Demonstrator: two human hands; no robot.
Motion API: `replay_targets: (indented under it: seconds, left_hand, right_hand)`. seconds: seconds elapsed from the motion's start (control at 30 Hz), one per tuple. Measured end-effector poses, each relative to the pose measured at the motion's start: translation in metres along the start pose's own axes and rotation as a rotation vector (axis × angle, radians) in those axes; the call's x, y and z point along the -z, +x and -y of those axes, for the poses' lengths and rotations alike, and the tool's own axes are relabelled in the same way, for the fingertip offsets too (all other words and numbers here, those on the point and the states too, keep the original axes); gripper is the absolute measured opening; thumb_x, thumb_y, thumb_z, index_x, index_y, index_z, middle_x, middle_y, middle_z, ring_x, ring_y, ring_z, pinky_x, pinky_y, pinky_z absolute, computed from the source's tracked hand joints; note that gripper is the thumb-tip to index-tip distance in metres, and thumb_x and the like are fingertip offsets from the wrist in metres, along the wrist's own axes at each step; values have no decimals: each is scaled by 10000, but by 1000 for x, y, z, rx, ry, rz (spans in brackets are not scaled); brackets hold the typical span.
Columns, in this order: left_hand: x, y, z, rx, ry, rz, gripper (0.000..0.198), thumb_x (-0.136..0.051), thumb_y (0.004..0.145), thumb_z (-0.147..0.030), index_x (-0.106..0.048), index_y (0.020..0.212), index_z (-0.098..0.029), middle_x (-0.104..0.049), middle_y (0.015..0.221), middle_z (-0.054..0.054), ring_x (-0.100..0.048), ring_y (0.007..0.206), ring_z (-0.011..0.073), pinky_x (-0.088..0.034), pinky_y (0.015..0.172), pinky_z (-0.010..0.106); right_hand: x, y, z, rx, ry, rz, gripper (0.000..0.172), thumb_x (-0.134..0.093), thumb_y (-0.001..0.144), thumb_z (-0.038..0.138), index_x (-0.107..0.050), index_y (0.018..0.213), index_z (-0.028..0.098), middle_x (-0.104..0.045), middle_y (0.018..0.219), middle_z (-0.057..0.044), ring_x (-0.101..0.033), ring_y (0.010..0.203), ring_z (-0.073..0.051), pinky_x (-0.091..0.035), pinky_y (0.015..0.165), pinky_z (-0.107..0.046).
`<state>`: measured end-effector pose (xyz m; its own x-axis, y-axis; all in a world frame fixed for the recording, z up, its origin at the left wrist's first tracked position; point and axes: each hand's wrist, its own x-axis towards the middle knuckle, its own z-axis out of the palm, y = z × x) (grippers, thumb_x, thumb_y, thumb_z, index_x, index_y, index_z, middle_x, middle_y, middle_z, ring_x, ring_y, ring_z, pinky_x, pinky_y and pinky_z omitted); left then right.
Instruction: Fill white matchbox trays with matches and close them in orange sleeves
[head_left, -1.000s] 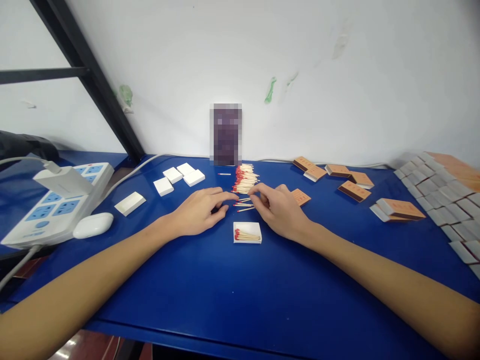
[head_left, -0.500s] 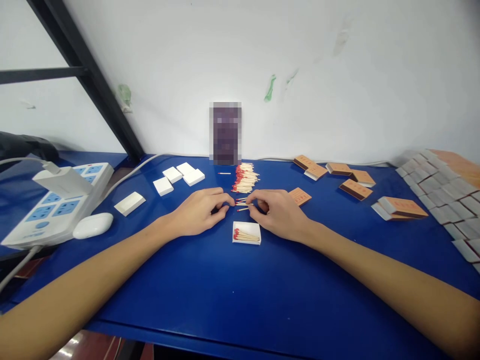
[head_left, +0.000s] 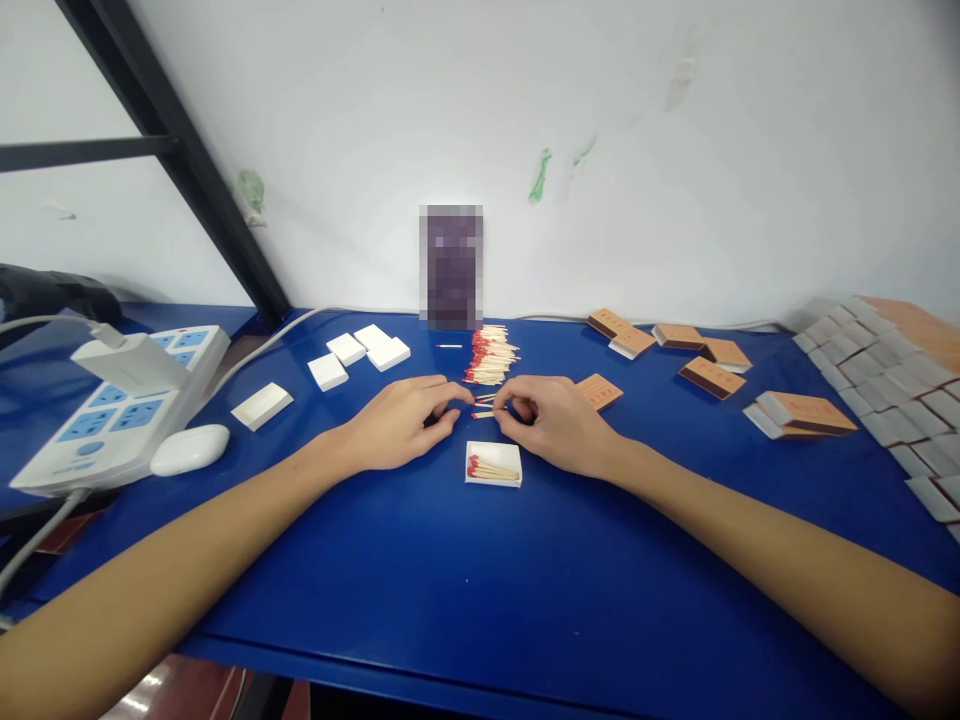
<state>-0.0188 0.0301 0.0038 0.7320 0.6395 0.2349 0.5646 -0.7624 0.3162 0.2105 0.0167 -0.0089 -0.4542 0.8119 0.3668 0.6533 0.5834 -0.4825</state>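
Several loose red-headed matches point(head_left: 484, 414) lie on the blue table between my hands. My left hand point(head_left: 401, 425) has its thumb and index finger apart, the index fingertip at the match heads. At the plain ends, my right hand point(head_left: 559, 425) has thumb and index finger closed together on the matches; the other fingers curl in. Just nearer to me sits a white matchbox tray point(head_left: 514, 454), holding several matches point(head_left: 491, 470) with heads to the left. Beyond my hands is a pile of matches point(head_left: 493, 355). One single match point(head_left: 449, 346) lies left of it.
White matchbox trays point(head_left: 328, 372) lie at the left, near a power strip point(head_left: 90, 425) and a white earphone case point(head_left: 190, 450). Orange matchbox sleeves point(head_left: 711, 376) are scattered at the right, with stacked boxes point(head_left: 877, 380) beyond. A blurred dark upright object point(head_left: 451, 265) leans on the wall.
The nearest loose match was slanted and now lies almost level, closer to the others. Both hands have hardly shifted; the tray of matches stays in place.
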Motion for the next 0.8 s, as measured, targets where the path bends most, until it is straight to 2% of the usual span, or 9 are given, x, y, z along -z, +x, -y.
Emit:
replay_targets:
  seconds: [0.27, 0.37, 0.5, 0.63, 0.8]
  left_hand:
    - [1, 1, -1, 13, 60, 22, 332, -411, 972, -285, -590, 1242, -213, -568, 865, 37, -540, 825, 172, -437, 726, 291]
    - [1, 1, 0, 11, 68, 34, 328, -406, 977, -283, -602, 1232, -218, -557, 864, 38, -533, 830, 172, -430, 717, 286]
    - [0, 0, 0, 7, 73, 32, 320, -412, 975, -274, -613, 1214, -205, -553, 865, 39, -535, 845, 173, -428, 724, 288]
    - [0, 1, 0, 3, 72, 32, 321, -413, 975, -271, -616, 1215, -205, -555, 863, 40, -535, 839, 172, -428, 713, 287]
    - [0, 1, 0, -11, 67, 36, 329, -410, 978, -270, -614, 1227, -206, -550, 858, 39, -529, 820, 168, -430, 713, 291]
  right_hand:
    - [0, 0, 1, -36, 4, 14, 70, -573, 777, 144, -594, 724, 183, -446, 553, 64, -401, 518, -87, -298, 543, -241]
    - [0, 0, 0, -56, 19, -21, 79, -557, 809, 177, -622, 764, 187, -447, 541, 64, -400, 510, -91, -302, 539, -244]
    - [-1, 1, -2, -67, -7, -76, 168, -521, 832, 179, -687, 860, 181, -532, 599, 28, -463, 559, -112, -332, 571, -255]
    - [-1, 0, -2, -22, -50, -42, 225, -502, 843, 175, -725, 868, 192, -612, 681, -5, -502, 608, -123, -342, 602, -268]
    - [0, -1, 0, 29, -70, 4, 244, -496, 855, 173, -740, 843, 195, -555, 602, 8, -479, 581, -121, -319, 585, -271]
